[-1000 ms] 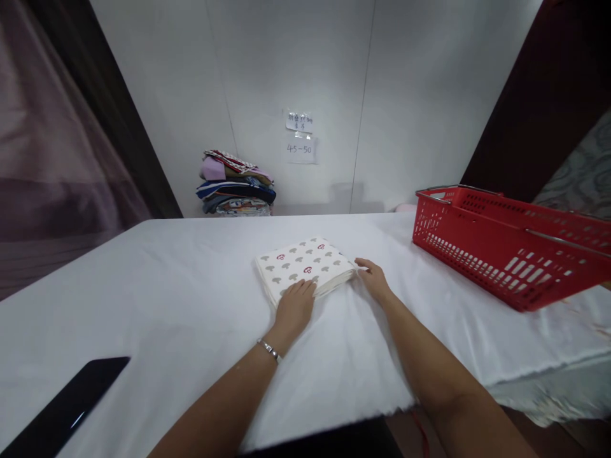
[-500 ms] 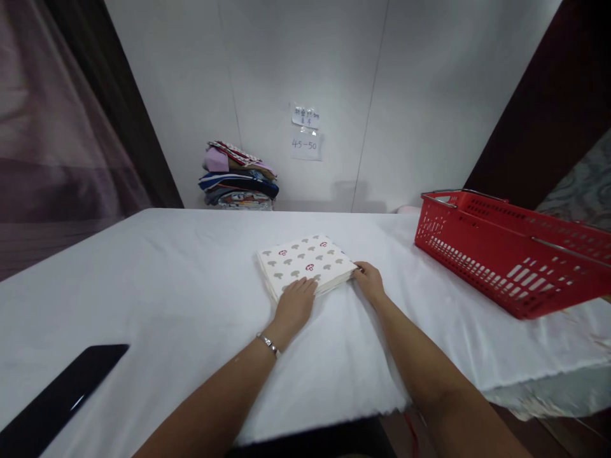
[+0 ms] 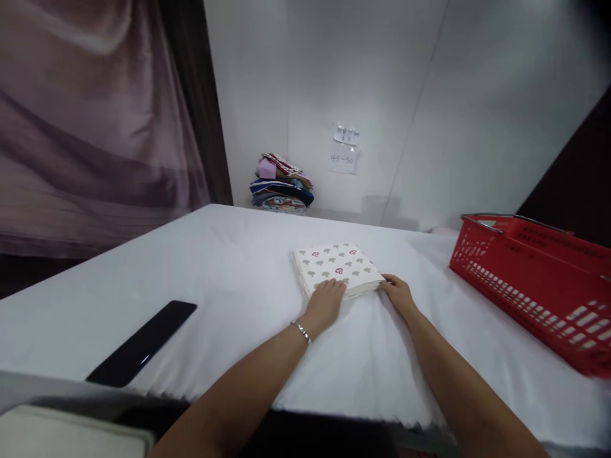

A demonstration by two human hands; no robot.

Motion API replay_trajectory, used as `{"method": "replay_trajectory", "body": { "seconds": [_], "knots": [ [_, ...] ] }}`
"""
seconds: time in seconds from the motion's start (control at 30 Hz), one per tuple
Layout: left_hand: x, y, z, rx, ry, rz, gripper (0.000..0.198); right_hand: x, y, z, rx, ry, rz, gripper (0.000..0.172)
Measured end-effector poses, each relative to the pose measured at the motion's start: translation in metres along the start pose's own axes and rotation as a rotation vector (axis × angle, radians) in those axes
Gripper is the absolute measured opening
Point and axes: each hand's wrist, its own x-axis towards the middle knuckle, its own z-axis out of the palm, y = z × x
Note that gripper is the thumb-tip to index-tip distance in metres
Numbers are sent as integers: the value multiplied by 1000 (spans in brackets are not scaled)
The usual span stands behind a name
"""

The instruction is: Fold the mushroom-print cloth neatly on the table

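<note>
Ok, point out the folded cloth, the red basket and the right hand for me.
Folded cloth [image 3: 338,262]: head view, middle of its printed top face.
Red basket [image 3: 539,275]: head view, its long side wall facing the cloth.
Right hand [image 3: 399,294]: head view, back of the hand.

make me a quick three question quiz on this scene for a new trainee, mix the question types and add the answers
1. Multiple choice: where does the left hand lie on the folded cloth?
a) across its far edge
b) over its near edge
c) nowhere, it is off it

2. True or false: the red basket stands to the right of the folded cloth.

3. Fill in the colour: the flat, oblong object to the left of the folded cloth is ____.

Key: 1. b; 2. true; 3. black
</note>
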Motion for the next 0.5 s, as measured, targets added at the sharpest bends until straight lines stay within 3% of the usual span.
{"method": "replay_trajectory", "body": {
  "seconds": [0.07, 0.17, 0.3, 0.4, 0.5],
  "knots": [
    [0, 2, -3, -15, -7, -18, 40, -1, -5, -2, -59, 15, -44, 42],
    [0, 6, -5, -32, -7, -30, 37, -2, -24, 6, -179, 28, -255, 45],
    [0, 10, -8, -64, 27, -28, 36, -1, -52, 33, -350, -172, -474, 47],
    [-1, 6, -13, -137, 21, 8, 32, 0, -54, 50, -546, -342, -446, 45],
    [-2, -11, -24, -255, -13, -15, 15, 2, -44, 56, -635, -394, -387, 45]
  ]
}}
